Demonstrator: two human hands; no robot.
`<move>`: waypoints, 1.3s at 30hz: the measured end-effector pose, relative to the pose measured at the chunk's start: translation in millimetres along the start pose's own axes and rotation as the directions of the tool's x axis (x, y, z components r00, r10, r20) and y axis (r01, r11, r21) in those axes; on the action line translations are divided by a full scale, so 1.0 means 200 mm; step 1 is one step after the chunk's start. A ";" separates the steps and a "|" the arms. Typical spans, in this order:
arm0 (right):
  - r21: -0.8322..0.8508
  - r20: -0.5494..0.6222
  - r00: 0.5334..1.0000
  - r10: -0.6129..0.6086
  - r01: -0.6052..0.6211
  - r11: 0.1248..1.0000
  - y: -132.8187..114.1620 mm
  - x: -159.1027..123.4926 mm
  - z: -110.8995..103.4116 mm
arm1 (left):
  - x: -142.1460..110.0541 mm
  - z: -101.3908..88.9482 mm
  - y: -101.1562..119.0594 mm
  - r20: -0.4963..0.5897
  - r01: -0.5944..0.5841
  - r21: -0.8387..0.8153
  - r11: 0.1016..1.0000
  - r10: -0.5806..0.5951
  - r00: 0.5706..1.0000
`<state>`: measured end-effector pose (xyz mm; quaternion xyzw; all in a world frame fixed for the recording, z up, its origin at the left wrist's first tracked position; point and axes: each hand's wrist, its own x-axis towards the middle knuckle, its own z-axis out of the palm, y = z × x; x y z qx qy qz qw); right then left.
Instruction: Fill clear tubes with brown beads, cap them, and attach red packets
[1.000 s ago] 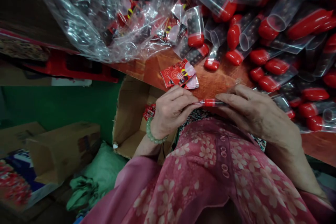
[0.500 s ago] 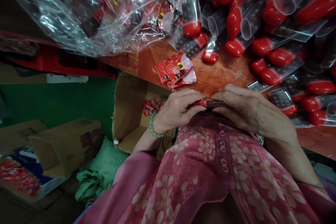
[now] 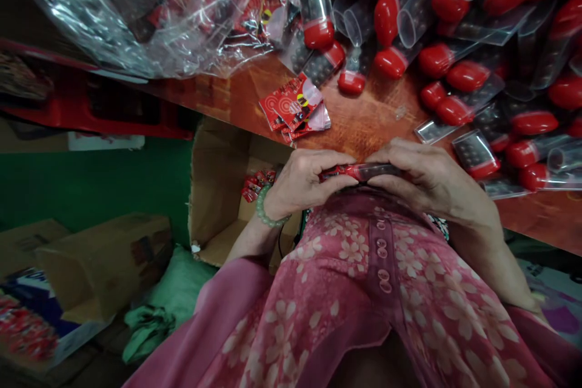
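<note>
Both my hands hold one small clear tube with a red end (image 3: 359, 171) at the near edge of the orange-brown table (image 3: 368, 124), just above my pink flowered top. My left hand (image 3: 302, 182), with a green bead bracelet at the wrist, pinches the tube's red end. My right hand (image 3: 425, 179) is curled over the clear part. A small stack of red printed paper labels (image 3: 293, 108) lies on the table just beyond my left hand.
A heap of clear tubes with red caps (image 3: 454, 48) covers the table's far right. A crumpled clear plastic bag (image 3: 150, 12) lies at the far left. Below the table edge stands an open cardboard box (image 3: 218, 194) with red items inside; more boxes (image 3: 100, 260) and green cloth (image 3: 168, 303) lie on the floor.
Both hands with the tube have drawn slightly closer to my body. My left fingers have closed further over the red end. The view has tilted a little.
</note>
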<state>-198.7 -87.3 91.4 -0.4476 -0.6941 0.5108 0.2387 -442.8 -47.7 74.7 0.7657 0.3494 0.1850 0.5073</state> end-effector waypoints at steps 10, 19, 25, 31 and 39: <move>-0.149 -0.032 0.996 0.079 -0.083 0.985 -0.06 -0.09 0.08 | -0.02 0.08 0.01 0.003 -0.048 -0.033 0.998 0.048 0.999; 0.129 -0.133 0.968 0.212 -0.195 0.972 -0.05 -0.18 0.16 | -0.05 0.08 0.05 0.140 0.097 -0.055 0.994 -0.088 0.986; 0.559 -0.086 0.906 0.415 -0.301 0.773 -0.03 -0.25 0.20 | -0.05 0.11 0.07 0.170 0.194 -0.215 0.957 -0.159 0.972; 0.701 -0.097 0.880 0.464 -0.270 0.660 -0.04 -0.29 0.26 | -0.11 0.12 0.07 0.093 0.332 -0.689 0.645 -0.375 0.922; 0.795 -0.241 0.829 0.504 -0.129 0.592 -0.02 -0.26 0.32 | -0.22 0.36 0.14 0.069 0.299 -0.828 0.474 -0.442 0.894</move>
